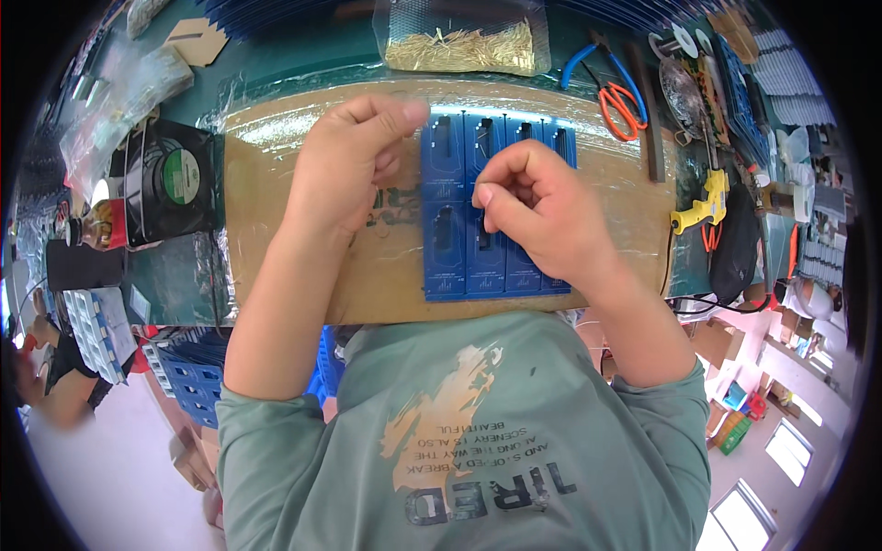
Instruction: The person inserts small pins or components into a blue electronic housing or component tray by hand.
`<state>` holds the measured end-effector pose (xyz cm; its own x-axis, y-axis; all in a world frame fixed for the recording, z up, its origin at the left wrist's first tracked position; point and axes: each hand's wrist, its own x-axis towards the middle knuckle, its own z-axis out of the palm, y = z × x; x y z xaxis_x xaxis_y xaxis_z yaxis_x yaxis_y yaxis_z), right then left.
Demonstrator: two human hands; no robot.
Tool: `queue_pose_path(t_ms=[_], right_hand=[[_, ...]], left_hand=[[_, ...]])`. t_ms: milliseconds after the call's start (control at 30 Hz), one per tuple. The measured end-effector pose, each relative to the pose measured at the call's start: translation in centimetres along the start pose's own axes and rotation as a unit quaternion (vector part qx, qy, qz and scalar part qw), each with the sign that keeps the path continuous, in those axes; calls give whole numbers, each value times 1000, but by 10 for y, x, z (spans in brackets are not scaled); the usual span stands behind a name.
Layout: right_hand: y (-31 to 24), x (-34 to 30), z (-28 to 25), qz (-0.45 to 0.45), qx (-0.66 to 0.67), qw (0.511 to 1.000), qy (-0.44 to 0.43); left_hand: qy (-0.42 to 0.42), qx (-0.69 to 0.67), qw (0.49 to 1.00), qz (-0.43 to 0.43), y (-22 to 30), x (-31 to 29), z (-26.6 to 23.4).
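In front of me lies a blue circuit board panel (443, 275), divided into several matching sections with dark slots. Over its upper left corner is my left hand (354, 151), thumb and forefinger pinched together. My right hand (551, 216) is above the panel's right half, covering part of it, with its fingers curled and the thumb pressed to the forefinger. Whatever either pinch holds is too small or hidden to make out. Beyond the panel stands a clear tray (378, 37) of thin gold-coloured metal pins (459, 50).
The panel rests on a brown cardboard sheet (276, 266) over a green table. At left are a black fan (179, 174) and a bottle (99, 225). At right lie orange-handled pliers (620, 110), blue-handled pliers (579, 64), a dark bar (646, 119) and a yellow gun-shaped tool (706, 204).
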<state>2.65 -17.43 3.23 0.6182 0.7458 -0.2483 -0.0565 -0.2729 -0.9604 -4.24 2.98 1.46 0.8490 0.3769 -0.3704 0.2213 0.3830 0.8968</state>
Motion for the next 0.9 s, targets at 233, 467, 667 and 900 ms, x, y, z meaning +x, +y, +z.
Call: queue_pose_path(t_ms=[233, 467, 667, 900], right_hand=[[3, 0, 15, -160, -293, 941, -53], [1, 8, 26, -157, -364, 917, -35], [1, 11, 27, -141, -370, 918, -41], [-1, 13, 29, -148, -370, 916, -43]], left_hand=[[-46, -190, 981, 8, -13, 12, -8], [-35, -199, 979, 5, -14, 9, -4], [-64, -173, 983, 4, -17, 10, -9], [-69, -167, 983, -2, -17, 10, -8]])
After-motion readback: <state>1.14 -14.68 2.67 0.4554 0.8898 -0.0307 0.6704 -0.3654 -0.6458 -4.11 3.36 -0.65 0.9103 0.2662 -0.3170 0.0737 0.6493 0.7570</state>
